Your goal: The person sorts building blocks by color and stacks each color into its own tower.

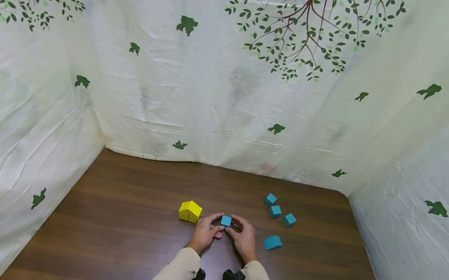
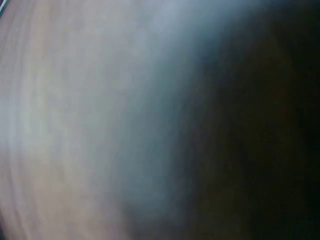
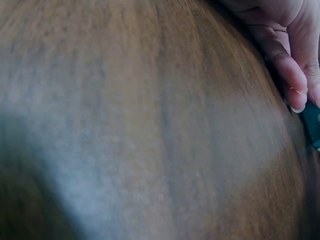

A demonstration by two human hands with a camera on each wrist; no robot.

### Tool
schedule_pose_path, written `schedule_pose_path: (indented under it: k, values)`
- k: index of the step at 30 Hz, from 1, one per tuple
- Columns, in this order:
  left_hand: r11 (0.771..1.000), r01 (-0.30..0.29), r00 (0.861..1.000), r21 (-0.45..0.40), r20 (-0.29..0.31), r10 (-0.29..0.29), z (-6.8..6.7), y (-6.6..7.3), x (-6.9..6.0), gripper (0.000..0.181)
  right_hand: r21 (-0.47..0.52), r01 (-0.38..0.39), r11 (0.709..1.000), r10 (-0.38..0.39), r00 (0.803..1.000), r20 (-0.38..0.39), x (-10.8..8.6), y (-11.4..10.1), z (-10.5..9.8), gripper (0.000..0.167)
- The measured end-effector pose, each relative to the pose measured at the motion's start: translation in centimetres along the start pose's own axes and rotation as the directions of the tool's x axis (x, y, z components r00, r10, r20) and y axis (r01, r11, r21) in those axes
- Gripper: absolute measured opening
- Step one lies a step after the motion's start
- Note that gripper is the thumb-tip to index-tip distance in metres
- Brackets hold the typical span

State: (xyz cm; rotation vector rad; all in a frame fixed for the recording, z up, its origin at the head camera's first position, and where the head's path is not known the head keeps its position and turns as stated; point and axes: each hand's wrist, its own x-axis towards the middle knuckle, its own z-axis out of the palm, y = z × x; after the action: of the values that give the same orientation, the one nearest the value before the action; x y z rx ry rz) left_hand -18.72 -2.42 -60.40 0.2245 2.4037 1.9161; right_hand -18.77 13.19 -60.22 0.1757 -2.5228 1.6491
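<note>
Blue block (image 3: pixel 310 122) cropped in right-wrist view

The left wrist view is too blurred for any object to be identified, the right wrist view's right edge cuts off the right hand (image 3: pixel 289 45) and the blue block (image 3: pixel 311 122), and the head view's bottom edge truncates both sleeves (image 1: pixel 176 273) and the tabletop (image 1: pixel 115 238).

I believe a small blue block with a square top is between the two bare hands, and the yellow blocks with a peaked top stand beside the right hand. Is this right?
Not entirely: the yellow blocks stand beside the left hand, not the right hand, as the head view shows. The small blue block is indeed between both hands.
</note>
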Motion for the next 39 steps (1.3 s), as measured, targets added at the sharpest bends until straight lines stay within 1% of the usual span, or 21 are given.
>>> schedule_pose_path:
  k: [10, 13, 16, 19, 21, 24, 25, 28, 31, 33, 36, 39]
  values:
    - [1.000, -0.008, 1.000, -0.003, 0.005, 0.008, -0.1, 0.1, 0.0, 0.041, -0.003, -0.001, 1.000, 0.001, 1.000, 0.017, 0.0, -0.1, -0.1, 0.040]
    - [1.000, 0.001, 1.000, 0.002, 0.007, -0.001, -0.1, 0.0, 0.0, 0.041, 0.003, 0.000, 1.000, 0.000, 1.000, 0.025, 0.0, -0.4, -0.5, 0.043]
    - [1.000, 0.006, 1.000, 0.006, 0.010, -0.006, -0.1, -0.2, 0.1, 0.042, -0.008, 0.004, 1.000, -0.003, 1.000, 0.009, 0.0, -0.8, -1.3, 0.045]
    - [1.000, 0.008, 1.000, -0.006, 0.010, -0.008, -0.1, -0.3, 0.1, 0.042, -0.050, 0.013, 0.999, -0.014, 0.999, -0.033, 0.1, -1.3, -2.6, 0.045]
    - [1.000, 0.007, 1.000, -0.015, 0.009, -0.007, -0.1, -0.3, 0.0, 0.042, -0.074, 0.033, 0.997, -0.038, 0.997, -0.060, 0.3, -1.6, -3.7, 0.045]
    - [0.999, -0.025, 1.000, -0.026, 0.007, 0.025, -0.2, -0.2, -0.1, 0.042, -0.100, 0.063, 0.993, -0.072, 0.993, -0.090, 0.7, -1.8, -5.6, 0.045]
    - [0.998, -0.057, 0.998, -0.022, 0.004, 0.057, -0.3, -0.1, -0.2, 0.041, -0.113, 0.073, 0.991, -0.084, 0.992, -0.097, 0.9, -1.9, -6.3, 0.045]
    - [0.996, -0.088, 0.996, -0.027, 0.005, 0.088, -0.4, -0.1, -0.3, 0.041, -0.154, 0.059, 0.986, -0.076, 0.991, -0.111, 1.4, -1.6, -8.4, 0.045]
    - [0.999, -0.048, 0.999, -0.023, 0.008, 0.048, -0.3, -0.2, -0.2, 0.042, -0.189, 0.025, 0.982, -0.049, 0.991, -0.126, 2.0, -1.0, -10.3, 0.046]
    - [1.000, -0.002, 1.000, -0.016, 0.013, 0.002, -0.2, -0.3, -0.1, 0.043, -0.206, 0.002, 0.979, -0.030, 0.991, -0.133, 2.4, -0.5, -11.4, 0.046]
    - [1.000, 0.018, 1.000, -0.001, 0.013, -0.018, -0.1, -0.3, 0.1, 0.044, -0.226, -0.024, 0.974, -0.004, 0.993, -0.121, 3.1, 0.3, -12.9, 0.045]
    - [0.999, 0.037, 0.999, 0.000, 0.015, -0.037, -0.1, -0.3, 0.2, 0.044, -0.241, -0.036, 0.970, 0.016, 0.996, -0.085, 3.7, 1.0, -13.9, 0.045]
